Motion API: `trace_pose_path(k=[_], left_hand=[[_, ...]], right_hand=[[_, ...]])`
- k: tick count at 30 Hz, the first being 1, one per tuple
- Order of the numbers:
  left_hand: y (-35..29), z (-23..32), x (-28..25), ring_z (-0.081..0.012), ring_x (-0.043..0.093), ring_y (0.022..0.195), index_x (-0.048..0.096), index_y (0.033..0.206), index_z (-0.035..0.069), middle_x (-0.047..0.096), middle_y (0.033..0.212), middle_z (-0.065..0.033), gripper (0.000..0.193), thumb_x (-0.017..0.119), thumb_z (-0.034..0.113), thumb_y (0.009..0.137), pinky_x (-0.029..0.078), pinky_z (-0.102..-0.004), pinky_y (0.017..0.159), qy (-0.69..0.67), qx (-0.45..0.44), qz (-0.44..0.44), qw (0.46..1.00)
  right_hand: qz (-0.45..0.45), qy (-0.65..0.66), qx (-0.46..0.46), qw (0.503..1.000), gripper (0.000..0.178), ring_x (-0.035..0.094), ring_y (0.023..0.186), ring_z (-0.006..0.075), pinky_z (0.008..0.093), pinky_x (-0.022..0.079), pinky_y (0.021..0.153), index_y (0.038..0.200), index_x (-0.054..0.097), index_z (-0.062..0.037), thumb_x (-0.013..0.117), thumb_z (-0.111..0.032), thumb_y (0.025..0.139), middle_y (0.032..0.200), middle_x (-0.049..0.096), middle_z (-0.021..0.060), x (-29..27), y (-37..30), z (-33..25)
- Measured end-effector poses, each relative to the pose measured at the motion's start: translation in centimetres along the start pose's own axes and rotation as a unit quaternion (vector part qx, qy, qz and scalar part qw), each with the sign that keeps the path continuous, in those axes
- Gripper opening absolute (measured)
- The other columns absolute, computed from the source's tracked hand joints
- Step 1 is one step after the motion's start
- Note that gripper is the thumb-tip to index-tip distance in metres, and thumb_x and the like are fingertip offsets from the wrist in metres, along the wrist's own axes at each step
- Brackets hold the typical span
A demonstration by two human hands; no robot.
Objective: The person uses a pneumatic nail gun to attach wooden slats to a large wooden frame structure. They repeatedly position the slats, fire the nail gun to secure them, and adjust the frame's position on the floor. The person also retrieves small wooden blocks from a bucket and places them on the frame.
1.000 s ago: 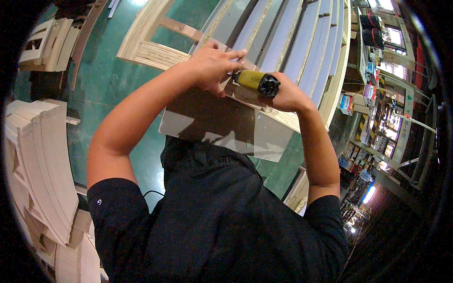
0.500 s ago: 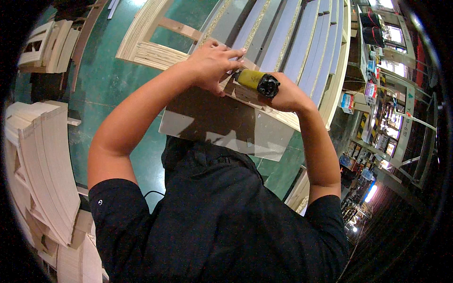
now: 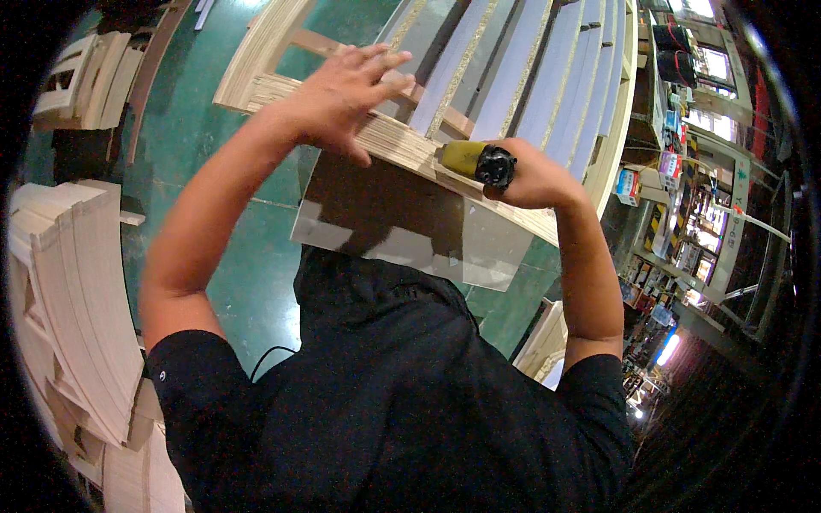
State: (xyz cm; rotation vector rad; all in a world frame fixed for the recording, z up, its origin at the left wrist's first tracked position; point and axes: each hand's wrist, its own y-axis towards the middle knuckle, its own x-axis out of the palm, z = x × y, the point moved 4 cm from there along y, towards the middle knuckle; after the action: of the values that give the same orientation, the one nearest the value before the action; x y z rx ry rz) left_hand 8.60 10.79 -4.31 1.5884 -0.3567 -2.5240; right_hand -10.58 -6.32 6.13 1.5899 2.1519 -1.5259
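Right grip (image 3: 537, 177) holds tool (image 3: 463, 158); cartons (image 3: 629, 185) rightward.

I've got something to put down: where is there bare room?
Bare green floor shows between the stacked curved wood and the left forearm, with a smaller patch between that forearm and the black shirt. It is crowded along the wooden frame, around the left hand and the yellow tool in the right hand.

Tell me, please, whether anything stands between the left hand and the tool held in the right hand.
Nothing visible does: between the left hand and the tool in the right hand, only a bare stretch of wooden rail shows beneath the gap.
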Motion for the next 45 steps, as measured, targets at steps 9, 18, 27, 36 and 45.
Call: trace_pose_path(k=[9, 18, 27, 36, 45], left_hand=[[-1.1, -3.0, -1.0, -0.0414, 0.032, 0.147, 0.045, 0.150, 0.014, 0.024, 0.167, -0.0100, 0.120, 0.097, 0.031, 0.044, 0.037, -0.0510, 0.117, -0.040, -0.051, -0.130, 0.989], [-0.1, -4.5, 0.0, -0.0405, 0.043, 0.139, 0.063, 0.135, 0.011, 0.025, 0.166, -0.0127, 0.064, 0.074, 0.021, 0.073, 0.041, -0.0487, 0.113, -0.214, -0.084, -0.100, 0.968], [5.4, -5.3, 0.4, -0.0373, 0.058, 0.120, 0.076, 0.095, 0.006, 0.055, 0.137, -0.0223, 0.023, 0.060, 0.008, 0.080, 0.050, -0.0464, 0.095, -0.164, -0.172, -0.088, 0.967], [3.8, -5.0, 1.4, -0.0420, 0.063, 0.118, 0.054, 0.146, 0.018, 0.064, 0.130, -0.0250, 0.058, 0.053, 0.008, 0.089, 0.049, -0.0476, 0.101, -0.197, -0.241, -0.148, 0.939], [2.4, -4.7, 1.6, -0.0414, 0.065, 0.113, 0.052, 0.148, 0.020, 0.067, 0.125, -0.0242, 0.058, 0.049, 0.006, 0.092, 0.051, -0.0476, 0.098, -0.209, -0.215, -0.138, 0.944]], right_hand=[[0.038, 0.056, -0.023, 0.997, 0.030, 0.063, 0.080, 0.0208, 0.0367, 0.053, 0.078, 0.100, 0.066, 0.0023, 0.075, -0.010, 0.075, 0.087, 0.070, 0.0122, -0.6, 4.9, -5.5], [0.031, 0.065, 0.026, 0.997, 0.030, 0.064, 0.081, 0.0194, 0.0353, 0.053, 0.077, 0.104, 0.068, 0.0010, 0.074, -0.010, 0.077, 0.088, 0.072, 0.0097, -0.4, 7.2, -7.3], [0.044, 0.016, 0.017, 0.999, 0.028, 0.063, 0.079, 0.0188, 0.0365, 0.053, 0.077, 0.101, 0.068, 0.0001, 0.075, -0.011, 0.076, 0.086, 0.071, 0.0110, 0.3, 6.7, -6.3], [0.060, 0.062, -0.018, 0.996, 0.023, 0.058, 0.072, 0.0161, 0.0351, 0.051, 0.068, 0.094, 0.066, 0.0008, 0.074, -0.010, 0.076, 0.078, 0.066, 0.0075, 1.2, 6.0, -6.4], [0.058, 0.037, -0.012, 0.998, 0.027, 0.062, 0.074, 0.0160, 0.0346, 0.052, 0.068, 0.099, 0.068, 0.0003, 0.076, -0.013, 0.077, 0.078, 0.067, 0.0064, 1.0, 6.5, -7.0]])
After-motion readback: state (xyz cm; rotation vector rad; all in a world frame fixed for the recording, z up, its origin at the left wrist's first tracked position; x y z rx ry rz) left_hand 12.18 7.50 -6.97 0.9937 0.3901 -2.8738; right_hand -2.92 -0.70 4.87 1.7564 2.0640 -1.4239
